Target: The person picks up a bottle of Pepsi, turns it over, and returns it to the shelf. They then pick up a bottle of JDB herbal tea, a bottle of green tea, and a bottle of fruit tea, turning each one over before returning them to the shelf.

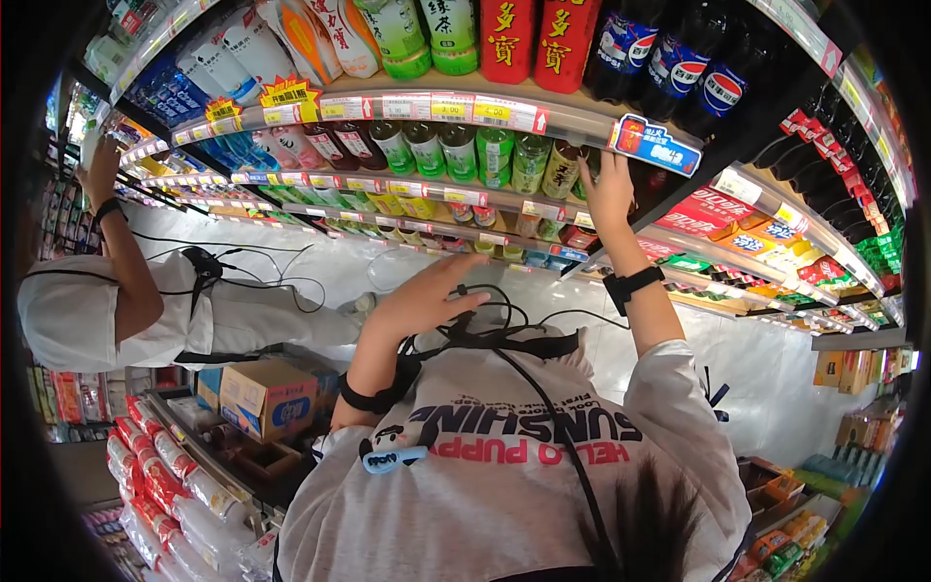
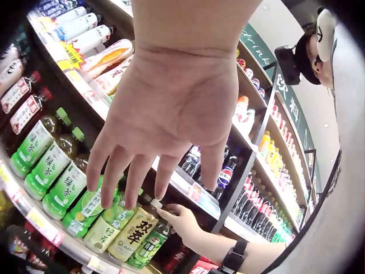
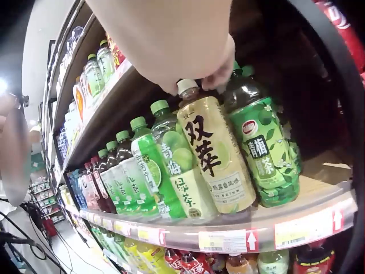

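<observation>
A tea bottle with a yellow label and a white cap stands in the front row of a shelf, between green-label bottles. My right hand reaches in from above and pinches its cap with fingertips and thumb. The left wrist view shows the same bottle low down, with the right hand at its cap. My left hand hovers in front of the shelf, fingers spread and straight, holding nothing. In the head view the right hand is at the shelf and the left hand is lower, away from it.
Rows of green tea bottles fill the shelf behind a price-tag rail. Pepsi bottles and red cans stand on the shelf above. Another person in white reaches up at the left, beside a cardboard box.
</observation>
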`<state>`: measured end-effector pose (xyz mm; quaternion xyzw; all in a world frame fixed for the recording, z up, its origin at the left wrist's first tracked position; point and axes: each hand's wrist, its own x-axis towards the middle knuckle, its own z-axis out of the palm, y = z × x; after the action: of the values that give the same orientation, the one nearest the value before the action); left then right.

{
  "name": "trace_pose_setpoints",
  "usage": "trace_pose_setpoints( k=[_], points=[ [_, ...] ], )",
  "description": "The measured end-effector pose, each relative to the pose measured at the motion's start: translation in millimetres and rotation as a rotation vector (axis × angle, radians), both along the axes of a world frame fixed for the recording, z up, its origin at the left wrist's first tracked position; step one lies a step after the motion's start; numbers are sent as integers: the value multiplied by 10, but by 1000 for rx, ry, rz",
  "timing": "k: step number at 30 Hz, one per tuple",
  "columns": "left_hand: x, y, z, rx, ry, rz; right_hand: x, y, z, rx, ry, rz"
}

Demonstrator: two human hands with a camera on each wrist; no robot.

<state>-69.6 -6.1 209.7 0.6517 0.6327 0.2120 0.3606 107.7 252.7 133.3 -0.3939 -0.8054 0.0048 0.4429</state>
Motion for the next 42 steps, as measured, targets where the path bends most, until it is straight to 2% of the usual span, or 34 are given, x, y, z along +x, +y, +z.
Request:
trace_pose_setpoints(
  k=[2, 4, 8, 18, 19, 22, 23, 26, 29, 32, 35, 38, 39, 42],
  points=[
    [16, 3, 13, 8, -11, 4, -54, 63, -90, -282, -134, -38],
    [34, 10, -3, 46, -27, 5, -126, 183, -272, -301, -170, -4],
    [66, -1, -2, -44, -17, -19, -218, 199, -410, -438, -176, -26],
    [32, -86, 12, -50, -31, -15, -78, -146, -429, -422, 135, 165],
    [33, -82, 20, -46, -29, -15, -60, -121, -476, -456, 87, 156],
    [61, -81, -3, 7, -46, -24, -41, -95, -526, -581, 174, 219],
    [71, -84, 19, 12, -51, -27, -16, -134, -538, -475, 209, 230],
    [84, -62, 62, 45, -58, -16, 61, -373, -273, -370, 261, 222],
    [102, -17, 143, 70, -56, 15, 169, -693, 269, -395, 240, 266],
    [118, 73, 187, 299, -116, 83, 193, -948, 763, -314, 237, 333],
    [221, 156, 479, 468, -103, 116, 229, -1185, 1232, -239, 236, 420],
    [320, 184, 759, 495, -232, 14, 219, -1419, 1606, -255, 331, 544],
    [349, 199, 771, 420, -360, -17, 219, -1476, 1695, -239, 355, 583],
    [470, 156, 818, 436, -474, -32, 196, -1596, 1939, -234, 454, 681]
  ],
)
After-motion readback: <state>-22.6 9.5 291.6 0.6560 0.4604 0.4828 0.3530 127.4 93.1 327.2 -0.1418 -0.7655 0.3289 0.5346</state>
